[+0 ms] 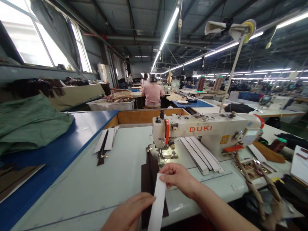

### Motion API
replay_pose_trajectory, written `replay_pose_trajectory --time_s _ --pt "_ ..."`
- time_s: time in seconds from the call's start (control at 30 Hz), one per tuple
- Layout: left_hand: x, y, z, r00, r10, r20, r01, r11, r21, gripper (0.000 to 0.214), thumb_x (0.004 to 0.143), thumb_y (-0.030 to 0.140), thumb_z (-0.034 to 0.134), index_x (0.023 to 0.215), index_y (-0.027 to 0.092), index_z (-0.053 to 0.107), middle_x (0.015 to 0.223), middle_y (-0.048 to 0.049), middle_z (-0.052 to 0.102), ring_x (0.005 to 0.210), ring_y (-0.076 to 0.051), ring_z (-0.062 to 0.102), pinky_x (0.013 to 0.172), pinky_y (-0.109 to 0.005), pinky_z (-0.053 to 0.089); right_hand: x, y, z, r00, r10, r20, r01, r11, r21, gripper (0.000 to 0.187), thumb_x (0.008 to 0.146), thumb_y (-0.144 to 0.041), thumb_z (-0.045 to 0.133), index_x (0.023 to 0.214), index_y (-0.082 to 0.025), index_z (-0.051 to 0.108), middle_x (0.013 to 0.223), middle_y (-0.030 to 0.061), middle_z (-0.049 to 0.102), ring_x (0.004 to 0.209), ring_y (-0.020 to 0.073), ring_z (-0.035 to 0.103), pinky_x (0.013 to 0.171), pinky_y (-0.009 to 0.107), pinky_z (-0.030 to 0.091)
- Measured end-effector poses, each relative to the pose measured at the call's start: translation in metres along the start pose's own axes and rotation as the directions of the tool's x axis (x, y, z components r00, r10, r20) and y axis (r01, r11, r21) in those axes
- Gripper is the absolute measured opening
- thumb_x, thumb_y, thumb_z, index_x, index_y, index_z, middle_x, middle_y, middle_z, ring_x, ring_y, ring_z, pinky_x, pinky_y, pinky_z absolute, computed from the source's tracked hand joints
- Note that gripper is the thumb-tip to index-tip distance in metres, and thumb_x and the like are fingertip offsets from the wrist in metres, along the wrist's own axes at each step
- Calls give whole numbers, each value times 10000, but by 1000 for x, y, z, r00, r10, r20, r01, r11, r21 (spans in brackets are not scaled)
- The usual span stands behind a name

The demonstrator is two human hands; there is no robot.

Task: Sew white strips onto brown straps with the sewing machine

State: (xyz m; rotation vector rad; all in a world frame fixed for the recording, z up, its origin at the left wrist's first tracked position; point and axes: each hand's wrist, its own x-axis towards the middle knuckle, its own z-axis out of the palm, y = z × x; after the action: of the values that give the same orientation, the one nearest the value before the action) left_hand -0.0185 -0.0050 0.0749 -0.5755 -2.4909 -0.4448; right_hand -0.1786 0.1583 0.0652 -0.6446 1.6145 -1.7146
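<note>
A white strip (pixel 157 202) runs from the bottom edge of the view up toward the sewing machine. My right hand (pixel 179 179) pinches its upper end between thumb and fingers. Lower down, my left hand (pixel 130 213) is closed at the strip's left edge, its fingers partly hidden. Under the strip lie dark brown pieces (pixel 145 179) with a dark zipper (pixel 152 160), whose metal pull sits near the presser foot (pixel 166 155). The white sewing machine (pixel 183 128), marked DUKI, stands just beyond my hands.
White strips (pixel 199 155) lie under the machine arm. More strips with a zipper (pixel 106 142) rest on the table's left. At right is a tray of small parts (pixel 255 168) with wrapped-handle scissors (pixel 250 186). Green cloth (pixel 31 122) covers a blue table (pixel 84 131). A person (pixel 153 93) sits ahead.
</note>
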Motion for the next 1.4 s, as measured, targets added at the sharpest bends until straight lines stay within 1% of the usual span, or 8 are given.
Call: replay_pose_trajectory --time_s 0.13,0.23,0.37,0.47,0.57,0.77,1.03,1.4 --pt "15 -10 15 985 146 -92 -106 934 342 384 924 53 330 1127 197 622 1059 -84 684 969 -177 650 862 -289 544 21 9 3 1000 -2 -1 1 994 -109 429 629 -523 777 825 -158 664 690 9 664 573 123 593 593 285 503" --pt "24 -16 28 962 264 -72 -220 903 370 350 981 108 294 1097 127 624 992 -100 686 945 -175 637 887 -296 537 35 14 6 998 -54 -24 47 973 -226 323 738 -455 702 868 -160 684 767 47 696 676 179 651 679 351 541" --pt "25 -39 34 960 250 -121 -183 897 403 377 1007 145 251 1086 111 618 959 -82 700 906 -157 653 863 -261 551 30 15 4 973 -219 -66 174 897 -407 316 815 -264 596 1103 -158 671 1164 137 671 1127 280 593 1031 487 410" --pt "17 -60 34 970 180 -162 -99 906 411 356 1009 168 275 1131 135 607 1009 -78 709 947 -144 666 875 -238 548 14 14 2 960 -241 143 274 705 -654 546 787 -201 594 1327 -137 548 1482 145 414 1405 298 311 1177 507 180" --pt "6 -71 36 975 113 -190 -31 920 390 317 998 191 329 1169 151 594 1074 -83 712 1005 -144 669 919 -241 530 2 14 6 941 -46 336 322 432 -843 678 825 -280 574 1451 -112 373 1543 141 239 1440 306 217 1176 520 179" --pt "1 -68 50 992 -1 -129 37 961 274 334 906 95 370 1082 184 640 1041 -71 737 938 -163 705 866 -256 564 -1 15 19 944 -5 331 320 273 -907 667 872 -297 514 1473 -92 311 1540 133 208 1439 309 202 1174 534 179" --pt "-1 -66 54 992 -123 22 114 966 230 434 800 25 426 1153 162 636 1193 -106 683 1070 -212 658 937 -354 532 -14 25 33 951 -182 252 287 207 -935 610 932 -321 417 1463 -40 312 1536 181 270 1444 291 207 1188 515 134" --pt "1 -68 49 996 -54 63 38 971 238 506 801 28 387 1273 112 550 1309 -156 599 1216 -222 564 979 -355 497 -16 12 32 947 -170 274 310 250 -917 607 987 -423 326 1450 -31 338 1522 189 315 1435 293 237 1195 484 155"
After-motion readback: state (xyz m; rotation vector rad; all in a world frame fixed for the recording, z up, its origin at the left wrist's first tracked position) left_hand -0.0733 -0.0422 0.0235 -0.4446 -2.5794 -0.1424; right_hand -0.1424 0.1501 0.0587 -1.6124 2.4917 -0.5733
